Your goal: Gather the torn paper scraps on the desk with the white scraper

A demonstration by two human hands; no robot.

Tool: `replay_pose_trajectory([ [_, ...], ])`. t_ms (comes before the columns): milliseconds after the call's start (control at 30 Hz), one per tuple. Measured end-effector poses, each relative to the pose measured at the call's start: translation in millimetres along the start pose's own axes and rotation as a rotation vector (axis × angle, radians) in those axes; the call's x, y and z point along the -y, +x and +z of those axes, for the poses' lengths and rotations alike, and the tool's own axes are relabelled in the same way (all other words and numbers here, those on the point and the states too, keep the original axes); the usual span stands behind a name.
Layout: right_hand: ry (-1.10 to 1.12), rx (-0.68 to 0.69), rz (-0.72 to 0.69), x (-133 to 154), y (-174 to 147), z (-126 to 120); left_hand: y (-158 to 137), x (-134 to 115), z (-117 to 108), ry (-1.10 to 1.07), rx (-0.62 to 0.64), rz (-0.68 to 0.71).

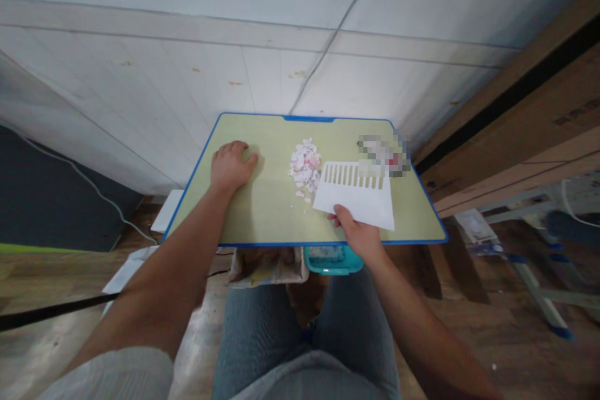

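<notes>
My right hand (pixel 362 232) grips the near edge of a white sheet (pixel 357 205), thumb on top and fingers underneath. A row of long rounded slots runs along the sheet's far side. Just left of it lies a loose heap of small white paper scraps (pixel 304 164), a few of them pinkish; the sheet's left edge comes close to the heap. Apart from both, my left hand (pixel 230 165) rests palm down on the left of the pale green tabletop (pixel 272 212), thumb spread from the fingers, holding nothing.
A pixelated item (pixel 382 151) lies at the table's back right. Under the front edge are a teal plastic container (pixel 335 267) and a cloth-like bag (pixel 267 267). Cardboard boxes (pixel 525 112) stand on the right, and a white wall (pixel 187 81) with a cable rises behind.
</notes>
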State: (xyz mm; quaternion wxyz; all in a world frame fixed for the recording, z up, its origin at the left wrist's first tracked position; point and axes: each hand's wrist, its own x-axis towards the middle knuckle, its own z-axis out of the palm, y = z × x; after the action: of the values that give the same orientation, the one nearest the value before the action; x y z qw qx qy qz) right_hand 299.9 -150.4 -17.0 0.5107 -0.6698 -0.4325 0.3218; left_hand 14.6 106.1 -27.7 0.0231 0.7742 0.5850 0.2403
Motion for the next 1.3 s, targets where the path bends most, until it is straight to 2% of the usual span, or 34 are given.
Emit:
replay_pose_trajectory([
  [400, -0.116, 0.013, 0.011, -15, -14, -2, -6, 24, -1, -0.098, 0.001, 0.055],
  [600, -0.154, 0.014, 0.082, -16, -29, -2, -9, 20, -9, -0.107, 0.021, -0.003],
  [833, -0.219, 0.027, 0.058, -7, -32, -8, -10, 18, -13, -0.093, 0.017, -0.037],
  [1133, -0.219, 0.026, 0.137, -11, -34, -13, -8, 18, -8, -0.110, -0.021, -0.030],
  [1200, -0.199, -0.041, 0.129, -11, -31, -15, -7, 18, -5, -0.128, -0.016, -0.016],
  [1300, -0.189, -0.012, 0.129, -8, -23, -16, -7, 19, 0, -0.119, -0.004, -0.004],
])
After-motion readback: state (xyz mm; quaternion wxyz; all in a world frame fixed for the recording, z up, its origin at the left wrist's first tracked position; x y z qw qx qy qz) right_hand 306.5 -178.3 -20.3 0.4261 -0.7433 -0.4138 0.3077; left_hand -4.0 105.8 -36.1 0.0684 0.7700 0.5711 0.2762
